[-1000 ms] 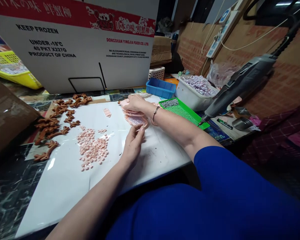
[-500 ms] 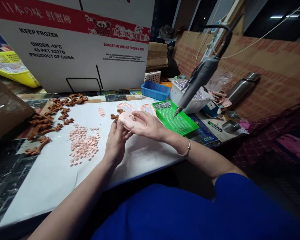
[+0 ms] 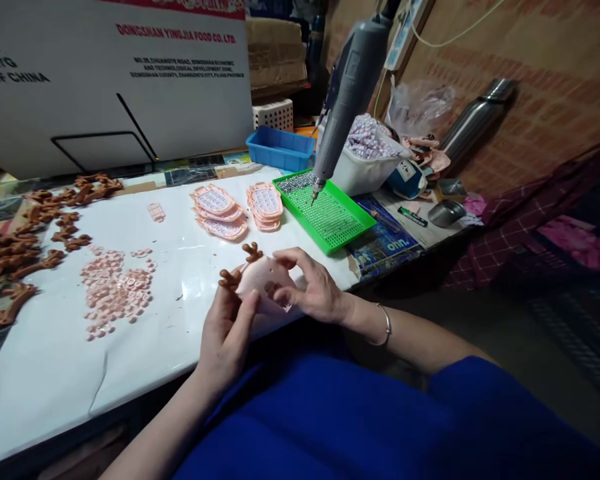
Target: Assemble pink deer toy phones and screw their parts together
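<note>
Near the table's front edge, a pink rounded plastic toy shell [image 3: 261,279] with two brown antlers [image 3: 253,252] is held between both hands. My left hand [image 3: 229,332] grips its left side, thumb on the pink face and fingers mostly hidden behind. On the other side my right hand [image 3: 321,293] is closed around the right edge, with the thumb against a darker opening in the shell. Beyond the hands lie stacked pink panels with pale keypad-like faces [image 3: 220,212] and a second such stack [image 3: 265,207].
A grey electric screwdriver [image 3: 347,100] hangs over a green tray [image 3: 330,243] holding small screws. Pink buttons [image 3: 117,290] and brown antler pieces [image 3: 17,253] lie at left. Behind are a blue bin [image 3: 280,150], a white tub [image 3: 363,170] of small parts and a large carton [image 3: 180,113].
The camera view has swung right and down. My hands have brought the shell closer to the table's front edge and tilted it, and both antlers now show more clearly.
</note>
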A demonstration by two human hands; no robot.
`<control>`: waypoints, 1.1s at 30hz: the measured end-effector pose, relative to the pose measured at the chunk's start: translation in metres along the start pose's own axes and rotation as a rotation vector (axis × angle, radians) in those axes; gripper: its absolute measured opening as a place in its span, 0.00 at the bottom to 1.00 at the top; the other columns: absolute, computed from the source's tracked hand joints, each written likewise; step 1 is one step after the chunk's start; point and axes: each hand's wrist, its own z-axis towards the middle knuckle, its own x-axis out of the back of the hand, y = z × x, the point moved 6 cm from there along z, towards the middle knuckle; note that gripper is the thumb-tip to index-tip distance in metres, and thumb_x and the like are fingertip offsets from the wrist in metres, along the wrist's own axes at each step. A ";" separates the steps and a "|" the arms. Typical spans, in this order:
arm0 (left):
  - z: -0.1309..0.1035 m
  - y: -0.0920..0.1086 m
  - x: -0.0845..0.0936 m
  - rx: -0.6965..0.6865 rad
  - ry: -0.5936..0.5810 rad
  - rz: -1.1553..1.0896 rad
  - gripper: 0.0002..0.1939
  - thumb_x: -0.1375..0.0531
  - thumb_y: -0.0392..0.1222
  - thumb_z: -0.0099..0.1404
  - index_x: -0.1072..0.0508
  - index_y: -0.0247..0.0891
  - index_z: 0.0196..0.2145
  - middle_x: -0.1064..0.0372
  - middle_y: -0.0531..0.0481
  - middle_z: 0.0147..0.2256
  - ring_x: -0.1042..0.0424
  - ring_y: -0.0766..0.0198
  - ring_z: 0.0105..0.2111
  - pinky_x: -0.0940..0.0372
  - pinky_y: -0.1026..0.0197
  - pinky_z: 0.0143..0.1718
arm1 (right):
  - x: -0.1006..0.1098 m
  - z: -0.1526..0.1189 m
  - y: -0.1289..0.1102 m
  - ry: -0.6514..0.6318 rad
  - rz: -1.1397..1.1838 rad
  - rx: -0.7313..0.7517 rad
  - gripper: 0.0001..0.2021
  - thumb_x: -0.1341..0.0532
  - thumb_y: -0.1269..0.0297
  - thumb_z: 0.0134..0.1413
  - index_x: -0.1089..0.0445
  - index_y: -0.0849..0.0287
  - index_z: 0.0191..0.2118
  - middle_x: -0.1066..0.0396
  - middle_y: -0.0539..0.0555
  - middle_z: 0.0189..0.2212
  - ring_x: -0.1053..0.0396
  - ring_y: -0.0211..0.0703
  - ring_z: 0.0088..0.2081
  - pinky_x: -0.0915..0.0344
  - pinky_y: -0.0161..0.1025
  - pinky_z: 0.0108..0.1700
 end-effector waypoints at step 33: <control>-0.027 -0.016 0.009 0.093 0.004 -0.022 0.20 0.34 0.53 0.62 0.22 0.40 0.48 0.22 0.43 0.48 0.24 0.53 0.51 0.29 0.57 0.53 | -0.009 0.015 -0.004 -0.325 0.474 -0.395 0.16 0.36 0.54 0.54 0.30 0.66 0.29 0.35 0.48 0.27 0.39 0.32 0.32 0.43 0.33 0.37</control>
